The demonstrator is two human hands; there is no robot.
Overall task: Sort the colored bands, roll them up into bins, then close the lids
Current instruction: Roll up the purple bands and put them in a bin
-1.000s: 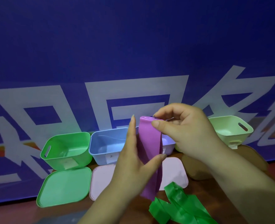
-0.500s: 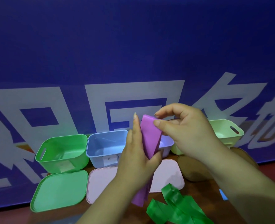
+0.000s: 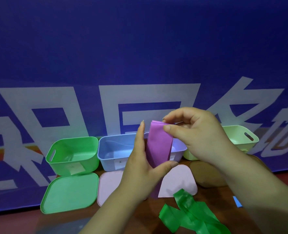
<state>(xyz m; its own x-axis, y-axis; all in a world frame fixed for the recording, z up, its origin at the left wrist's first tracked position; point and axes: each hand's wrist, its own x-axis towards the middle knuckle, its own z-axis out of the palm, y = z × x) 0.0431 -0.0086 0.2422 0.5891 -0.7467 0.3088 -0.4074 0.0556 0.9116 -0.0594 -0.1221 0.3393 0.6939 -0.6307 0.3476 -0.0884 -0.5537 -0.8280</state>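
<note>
I hold a purple band (image 3: 159, 144) upright in front of the bins. My right hand (image 3: 195, 132) pinches its folded top edge between thumb and fingers. My left hand (image 3: 139, 168) grips the band lower down, thumb across its front; its lower end hangs behind that hand. A crumpled green band (image 3: 188, 213) lies on the table at the lower right. Behind stand three open bins: a green bin (image 3: 72, 154), a lavender-blue bin (image 3: 116, 149) and a pale green bin (image 3: 241, 137).
A green lid (image 3: 68, 193) lies in front of the green bin, a pink lid (image 3: 178, 179) in front of the lavender bin and a brown lid (image 3: 205, 173) at the right. A blue banner with white characters (image 3: 139, 56) rises right behind the bins.
My left hand has slid along the purple band and shifted its grip, and the length of band hanging below that hand has become shorter. My right hand keeps its pinch on the top.
</note>
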